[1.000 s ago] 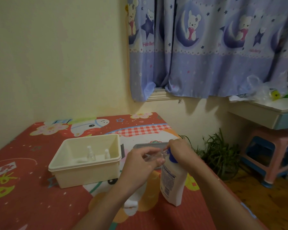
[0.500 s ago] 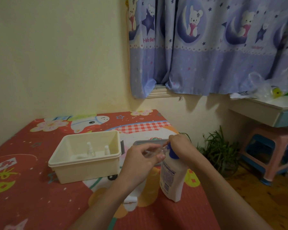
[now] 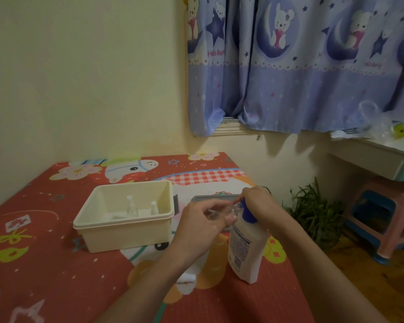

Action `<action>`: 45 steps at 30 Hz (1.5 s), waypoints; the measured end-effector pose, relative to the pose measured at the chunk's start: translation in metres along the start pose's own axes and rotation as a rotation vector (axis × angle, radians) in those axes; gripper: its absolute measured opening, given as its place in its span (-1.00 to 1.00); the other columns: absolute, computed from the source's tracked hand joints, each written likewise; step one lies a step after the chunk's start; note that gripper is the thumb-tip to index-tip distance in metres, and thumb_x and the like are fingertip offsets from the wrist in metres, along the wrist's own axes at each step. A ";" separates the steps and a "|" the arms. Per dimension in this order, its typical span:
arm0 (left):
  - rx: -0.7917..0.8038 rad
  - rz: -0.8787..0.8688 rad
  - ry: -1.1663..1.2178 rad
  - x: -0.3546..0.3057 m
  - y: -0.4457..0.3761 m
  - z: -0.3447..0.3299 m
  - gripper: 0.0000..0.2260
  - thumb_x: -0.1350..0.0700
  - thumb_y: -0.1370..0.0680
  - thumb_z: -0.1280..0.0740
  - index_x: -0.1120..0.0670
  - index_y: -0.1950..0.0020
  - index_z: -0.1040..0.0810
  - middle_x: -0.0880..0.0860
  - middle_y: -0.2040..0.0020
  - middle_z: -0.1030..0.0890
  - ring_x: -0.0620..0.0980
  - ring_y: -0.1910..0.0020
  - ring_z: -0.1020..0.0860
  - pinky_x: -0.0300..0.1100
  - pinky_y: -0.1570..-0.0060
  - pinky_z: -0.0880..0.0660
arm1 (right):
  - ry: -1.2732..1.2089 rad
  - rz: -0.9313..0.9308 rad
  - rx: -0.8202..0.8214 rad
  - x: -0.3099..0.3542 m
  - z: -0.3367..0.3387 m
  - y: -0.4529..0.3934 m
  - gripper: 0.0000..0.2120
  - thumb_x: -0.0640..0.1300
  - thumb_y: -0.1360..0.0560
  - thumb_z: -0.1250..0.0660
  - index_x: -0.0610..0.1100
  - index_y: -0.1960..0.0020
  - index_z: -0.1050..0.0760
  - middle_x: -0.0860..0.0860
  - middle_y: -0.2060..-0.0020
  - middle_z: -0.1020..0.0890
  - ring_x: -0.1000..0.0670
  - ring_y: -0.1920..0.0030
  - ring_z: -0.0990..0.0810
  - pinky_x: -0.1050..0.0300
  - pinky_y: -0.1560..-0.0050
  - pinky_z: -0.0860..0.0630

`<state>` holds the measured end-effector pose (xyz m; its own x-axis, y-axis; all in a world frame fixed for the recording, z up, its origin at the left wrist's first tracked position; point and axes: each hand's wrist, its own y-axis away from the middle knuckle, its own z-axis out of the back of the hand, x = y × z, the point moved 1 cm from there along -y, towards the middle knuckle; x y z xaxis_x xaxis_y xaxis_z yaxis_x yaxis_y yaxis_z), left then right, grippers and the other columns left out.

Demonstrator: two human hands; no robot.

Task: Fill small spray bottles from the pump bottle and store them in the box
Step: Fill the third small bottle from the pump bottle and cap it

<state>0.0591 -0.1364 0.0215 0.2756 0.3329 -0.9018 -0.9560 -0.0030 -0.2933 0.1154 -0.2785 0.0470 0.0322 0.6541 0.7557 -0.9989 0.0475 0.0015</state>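
A white pump bottle (image 3: 246, 250) with a blue pump head (image 3: 248, 214) stands on the red patterned mat. My right hand (image 3: 258, 202) rests on top of the pump head. My left hand (image 3: 199, 223) holds a small clear spray bottle (image 3: 222, 212) sideways, its mouth against the pump's spout. To the left sits a cream plastic box (image 3: 126, 231). Two small spray bottles stand upright inside it, one (image 3: 131, 206) taller than the other (image 3: 153, 207).
A grey flat object (image 3: 210, 198) lies behind my hands. Right of the mat's edge are a potted plant (image 3: 312, 213), a pink and blue stool (image 3: 382, 215) on the wooden floor, and a white desk (image 3: 387, 157). The wall and blue curtain (image 3: 301, 66) are behind.
The view has shifted slightly. Both hands stay at the pump head with the small bottle at the spout; nothing else has moved.
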 end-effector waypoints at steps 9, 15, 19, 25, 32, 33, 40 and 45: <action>0.000 -0.023 -0.014 0.000 -0.002 -0.001 -0.76 0.09 -0.42 -0.50 -0.05 -0.09 -0.67 -0.19 0.08 -0.67 -0.15 0.05 -0.61 -0.13 0.04 -0.60 | 0.179 0.015 -0.023 -0.001 -0.003 -0.003 -0.75 -0.28 -0.57 -0.17 -0.28 -0.21 -0.47 -0.20 -0.15 -0.56 -0.10 -0.07 -0.52 0.06 -0.16 -0.47; -0.010 -0.021 0.006 0.000 -0.001 -0.001 -0.76 0.09 -0.43 -0.50 -0.04 -0.09 -0.67 -0.17 0.08 -0.67 -0.09 0.06 -0.62 -0.01 0.03 -0.62 | -0.131 -0.054 0.021 0.001 0.000 -0.007 -0.66 -0.20 -0.60 -0.08 -0.35 -0.24 -0.47 -0.19 0.03 -0.53 -0.06 0.12 -0.53 0.12 0.18 -0.48; 0.001 -0.033 0.007 -0.004 -0.003 0.000 -0.76 0.11 -0.43 -0.49 -0.04 -0.09 -0.67 -0.17 0.07 -0.65 -0.09 0.06 -0.62 -0.04 0.02 -0.62 | -0.151 -0.030 0.043 0.002 0.005 -0.005 -0.63 -0.20 -0.61 -0.04 -0.37 -0.24 -0.48 -0.13 0.13 -0.51 0.05 0.32 -0.43 0.20 0.31 -0.40; 0.005 -0.042 -0.030 0.000 -0.001 -0.001 -0.75 0.11 -0.43 -0.49 0.01 -0.10 -0.68 -0.15 0.08 -0.66 -0.15 0.07 -0.58 -0.20 0.06 -0.53 | 0.260 0.001 0.001 0.000 -0.004 -0.004 -0.72 -0.21 -0.61 -0.15 -0.28 -0.26 -0.47 -0.19 -0.15 -0.58 -0.11 -0.11 -0.55 0.12 -0.04 -0.47; 0.002 -0.048 0.012 -0.007 -0.001 0.002 -0.77 0.14 -0.44 -0.49 0.01 -0.09 -0.68 -0.18 0.15 -0.64 -0.05 0.10 -0.64 -0.10 0.07 -0.62 | -0.122 -0.061 0.039 0.006 0.005 -0.005 -0.67 -0.29 -0.60 -0.04 -0.36 -0.25 -0.47 -0.31 -0.19 -0.54 -0.16 -0.05 -0.52 0.03 -0.06 -0.48; 0.005 -0.049 0.014 -0.007 -0.001 0.001 -0.77 0.14 -0.44 -0.48 0.00 -0.08 -0.68 -0.19 0.15 -0.64 -0.06 0.10 -0.64 -0.12 0.08 -0.62 | -0.126 -0.047 0.038 0.008 0.005 0.000 -0.68 -0.32 -0.60 -0.04 -0.35 -0.24 -0.47 -0.29 -0.19 -0.54 -0.15 -0.06 -0.53 0.06 -0.05 -0.49; 0.012 -0.025 -0.032 -0.002 0.000 0.001 -0.75 0.10 -0.42 -0.50 0.00 -0.09 -0.68 -0.17 0.12 -0.65 -0.10 0.09 -0.62 -0.04 0.03 -0.61 | -0.132 -0.029 0.023 -0.005 -0.002 -0.002 -0.62 -0.21 -0.59 -0.03 -0.37 -0.22 -0.50 -0.31 -0.18 -0.55 -0.12 0.13 -0.51 -0.02 0.05 -0.51; -0.002 -0.021 0.007 -0.005 -0.002 0.001 -0.77 0.10 -0.43 -0.50 -0.03 -0.07 -0.68 -0.13 0.14 -0.67 -0.07 0.10 -0.64 -0.06 0.07 -0.62 | -0.109 -0.018 0.065 0.005 0.005 -0.003 -0.63 -0.21 -0.59 -0.06 -0.34 -0.24 -0.50 -0.29 -0.19 -0.55 -0.08 0.06 -0.47 0.06 0.08 -0.45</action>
<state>0.0593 -0.1372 0.0271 0.2961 0.3259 -0.8978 -0.9499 0.0015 -0.3127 0.1184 -0.2790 0.0536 0.0501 0.5674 0.8219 -0.9984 0.0077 0.0555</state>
